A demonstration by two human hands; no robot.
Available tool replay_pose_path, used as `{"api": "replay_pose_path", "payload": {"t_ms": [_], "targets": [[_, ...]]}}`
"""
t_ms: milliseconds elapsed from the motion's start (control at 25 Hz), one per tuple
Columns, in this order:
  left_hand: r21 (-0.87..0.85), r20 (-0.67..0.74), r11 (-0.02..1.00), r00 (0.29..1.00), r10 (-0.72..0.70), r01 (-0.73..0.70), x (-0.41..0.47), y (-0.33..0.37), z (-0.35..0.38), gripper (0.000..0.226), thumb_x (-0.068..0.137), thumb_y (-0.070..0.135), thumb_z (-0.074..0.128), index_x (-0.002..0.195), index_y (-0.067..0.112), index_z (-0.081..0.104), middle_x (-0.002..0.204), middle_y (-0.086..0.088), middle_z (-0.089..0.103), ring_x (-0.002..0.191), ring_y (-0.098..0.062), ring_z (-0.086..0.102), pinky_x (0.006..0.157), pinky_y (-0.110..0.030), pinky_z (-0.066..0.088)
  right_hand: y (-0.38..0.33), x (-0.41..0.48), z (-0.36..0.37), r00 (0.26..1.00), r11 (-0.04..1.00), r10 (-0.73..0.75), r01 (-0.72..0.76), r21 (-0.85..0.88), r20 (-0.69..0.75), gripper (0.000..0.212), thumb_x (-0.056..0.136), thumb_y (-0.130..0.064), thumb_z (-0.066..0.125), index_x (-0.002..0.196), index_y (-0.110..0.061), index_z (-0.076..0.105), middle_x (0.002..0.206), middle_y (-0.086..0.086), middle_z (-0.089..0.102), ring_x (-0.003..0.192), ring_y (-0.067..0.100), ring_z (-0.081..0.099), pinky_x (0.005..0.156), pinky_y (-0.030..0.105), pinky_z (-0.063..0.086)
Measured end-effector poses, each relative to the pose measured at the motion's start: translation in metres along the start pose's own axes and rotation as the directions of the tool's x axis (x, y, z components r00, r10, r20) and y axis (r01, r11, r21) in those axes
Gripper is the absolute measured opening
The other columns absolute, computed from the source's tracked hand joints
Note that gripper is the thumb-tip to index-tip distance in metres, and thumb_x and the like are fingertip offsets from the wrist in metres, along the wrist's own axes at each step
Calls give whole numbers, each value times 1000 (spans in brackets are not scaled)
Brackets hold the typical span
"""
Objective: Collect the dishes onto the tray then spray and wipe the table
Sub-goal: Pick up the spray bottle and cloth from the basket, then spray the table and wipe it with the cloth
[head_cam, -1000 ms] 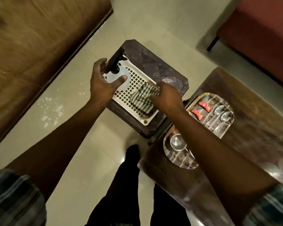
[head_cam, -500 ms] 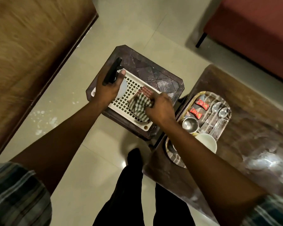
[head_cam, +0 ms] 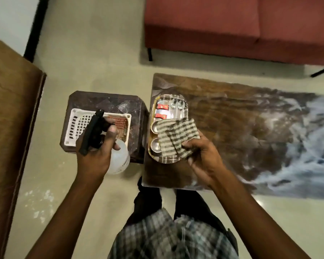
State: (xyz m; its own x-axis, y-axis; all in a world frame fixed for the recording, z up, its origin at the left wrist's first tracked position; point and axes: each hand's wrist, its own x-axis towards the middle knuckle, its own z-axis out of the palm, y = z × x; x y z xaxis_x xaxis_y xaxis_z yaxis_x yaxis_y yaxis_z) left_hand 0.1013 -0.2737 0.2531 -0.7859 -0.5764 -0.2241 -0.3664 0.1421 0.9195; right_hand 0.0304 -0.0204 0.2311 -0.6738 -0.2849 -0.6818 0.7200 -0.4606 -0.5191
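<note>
My left hand [head_cam: 95,156] grips a clear spray bottle [head_cam: 119,158] by its black trigger head, held above the near edge of the white basket [head_cam: 77,124]. My right hand [head_cam: 202,156] pinches a checked cloth [head_cam: 176,136], which hangs over the near half of the metal tray [head_cam: 153,107]. The tray lies at the left end of the long dark table [head_cam: 241,128]. On it I see two small steel bowls [head_cam: 154,145], two spoons [head_cam: 176,104] and two red packets [head_cam: 161,111].
The white basket sits on a small dark stool [head_cam: 108,101] left of the table. A red sofa [head_cam: 232,27] stands behind the table. A brown wooden surface [head_cam: 9,118] runs along the left. My legs are against the table's near-left corner.
Both hands lifted out of the basket: the left came toward me with the spray bottle, the right carried the cloth right, over the tray. The view swung to take in the whole table.
</note>
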Motion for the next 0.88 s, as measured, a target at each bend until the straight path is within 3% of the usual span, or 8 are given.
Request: {"api": "replay_pose_path", "payload": {"t_ms": [120,200,320,400,480,600,760,880], "targets": [[-15,174,997,982,71,-69,-41,34,47,14,100,32,70,98,45,74,72,12,70,59,-6,64,74,-19,54,-26,-58,-56,987,994,-111,113,12,-119,42,90,21,44,113,-4,69,90,9,80,81,21,77,67,30,64],[-24,260,996,962,89,-86,-70,55,88,10,99,36,70,96,46,74,66,11,70,59,-3,64,71,-12,50,-41,-96,-100,968,983,-171,180,30,-183,27,90,10,62,112,-3,70,95,10,80,85,22,76,72,33,66],[0,392,989,910,137,-148,-117,85,152,11,98,35,70,106,28,72,72,8,69,59,0,65,69,-8,48,-56,-142,-174,929,965,-237,260,44,-284,60,76,-10,89,131,1,66,120,21,76,109,35,72,89,44,64],[30,436,980,884,166,-199,-148,101,198,15,100,29,69,109,17,71,78,7,70,59,0,65,68,-5,47,-66,-172,-225,910,949,-280,310,55,-305,80,67,-23,95,136,3,64,130,24,73,119,40,70,98,51,59],[54,446,979,882,152,-196,-181,114,241,18,98,32,71,107,16,73,74,7,70,59,3,66,66,-2,46,-79,-205,-274,896,935,-313,348,63,-314,70,73,-20,90,136,0,67,132,26,73,117,39,72,94,46,62],[69,473,975,867,154,-211,-236,124,306,12,98,33,71,100,22,74,59,9,68,56,3,64,63,-4,46,-106,-257,-354,885,928,-324,366,70,-334,51,86,-7,71,136,-2,69,129,26,74,103,36,76,74,38,66],[115,564,982,823,61,-151,-294,129,386,25,94,47,71,95,22,76,54,1,65,54,-7,64,75,-30,50,-148,-305,-442,840,910,-347,410,69,-416,51,87,-7,67,137,2,66,121,24,75,87,29,78,59,33,63],[118,619,984,784,34,-135,-322,128,450,30,92,53,69,105,28,76,52,2,63,51,-8,61,66,-21,49,-175,-319,-499,796,890,-385,455,40,-468,40,97,0,59,137,0,66,122,25,75,87,27,78,59,32,62]]}}
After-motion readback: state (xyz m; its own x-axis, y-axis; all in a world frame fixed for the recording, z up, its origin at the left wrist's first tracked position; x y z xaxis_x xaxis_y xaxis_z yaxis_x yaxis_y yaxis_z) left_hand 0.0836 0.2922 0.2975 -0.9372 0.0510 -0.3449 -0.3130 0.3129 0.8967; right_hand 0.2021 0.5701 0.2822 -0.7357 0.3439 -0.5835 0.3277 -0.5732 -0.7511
